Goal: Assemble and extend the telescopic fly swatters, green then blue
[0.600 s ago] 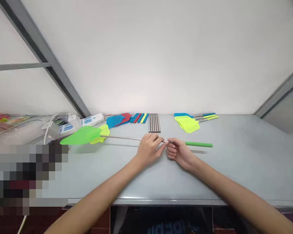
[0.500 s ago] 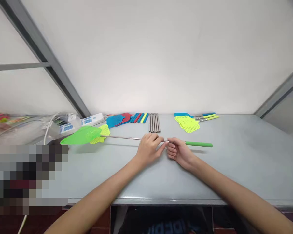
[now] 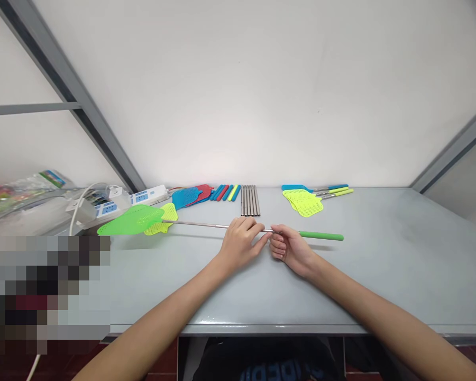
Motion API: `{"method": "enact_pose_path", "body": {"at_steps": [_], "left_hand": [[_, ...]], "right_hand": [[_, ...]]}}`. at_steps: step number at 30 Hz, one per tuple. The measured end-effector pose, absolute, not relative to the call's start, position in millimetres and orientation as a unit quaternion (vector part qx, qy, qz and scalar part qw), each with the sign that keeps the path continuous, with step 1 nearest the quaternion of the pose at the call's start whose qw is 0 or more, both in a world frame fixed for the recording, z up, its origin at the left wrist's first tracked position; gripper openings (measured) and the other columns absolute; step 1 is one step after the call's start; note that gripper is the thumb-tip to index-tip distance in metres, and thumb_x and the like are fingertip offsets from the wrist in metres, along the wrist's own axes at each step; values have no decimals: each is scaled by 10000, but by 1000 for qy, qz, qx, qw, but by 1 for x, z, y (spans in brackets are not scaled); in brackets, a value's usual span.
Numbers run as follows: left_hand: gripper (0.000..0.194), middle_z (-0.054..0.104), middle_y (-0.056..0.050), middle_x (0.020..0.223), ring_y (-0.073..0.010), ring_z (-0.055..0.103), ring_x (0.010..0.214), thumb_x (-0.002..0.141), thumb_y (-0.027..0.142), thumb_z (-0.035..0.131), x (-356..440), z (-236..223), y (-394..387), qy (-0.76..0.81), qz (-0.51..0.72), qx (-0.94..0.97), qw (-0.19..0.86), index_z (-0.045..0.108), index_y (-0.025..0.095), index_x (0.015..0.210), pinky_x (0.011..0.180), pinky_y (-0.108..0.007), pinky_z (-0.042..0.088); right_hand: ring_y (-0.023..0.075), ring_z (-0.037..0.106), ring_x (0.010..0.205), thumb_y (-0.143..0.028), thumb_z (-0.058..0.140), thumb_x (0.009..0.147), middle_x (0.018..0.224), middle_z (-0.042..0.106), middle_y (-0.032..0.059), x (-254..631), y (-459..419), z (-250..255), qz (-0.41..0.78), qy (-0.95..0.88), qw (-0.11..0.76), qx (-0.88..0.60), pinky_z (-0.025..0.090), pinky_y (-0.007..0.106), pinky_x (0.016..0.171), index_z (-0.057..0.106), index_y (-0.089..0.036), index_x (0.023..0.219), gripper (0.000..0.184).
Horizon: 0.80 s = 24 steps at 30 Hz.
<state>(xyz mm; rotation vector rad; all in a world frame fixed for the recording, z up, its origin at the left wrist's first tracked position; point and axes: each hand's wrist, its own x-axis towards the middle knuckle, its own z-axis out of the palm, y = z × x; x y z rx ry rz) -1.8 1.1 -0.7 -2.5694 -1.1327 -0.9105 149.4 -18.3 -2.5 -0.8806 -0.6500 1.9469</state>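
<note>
A green fly swatter lies crosswise in both hands, its metal rod drawn out long. Its green head is at the left and its green grip at the right. My left hand is closed around the rod near the middle. Close beside it, my right hand pinches the rod just short of the grip, the other fingers curled. Under the swatter's head lies a yellow swatter head. Beyond my hands is a row of metal rods, with several coloured grips to their left.
Blue swatter heads and a red one lie at the back left, near a white power strip. Yellow swatters and a blue one lie at the back right. A plastic bag is at the far left.
The hands and the green swatter are nearly still. At the far left, a hand has gone from view and a plastic bag with a coloured label now shows.
</note>
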Motion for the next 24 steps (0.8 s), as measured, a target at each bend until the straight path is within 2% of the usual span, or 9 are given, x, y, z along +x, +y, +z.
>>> {"method": "enact_pose_path", "body": {"at_steps": [24], "left_hand": [[244,540,-24,754,-147,438,698,841,365,410,-1,-1,3,-383,-296,-870,98,558,178,788,661,-288,331]], "right_hand": [[61,202,367,-432,475,756,393,253,-67,150,-18,-3,783,-262,438,-355,198,220,396,304,-178,467,422]]}}
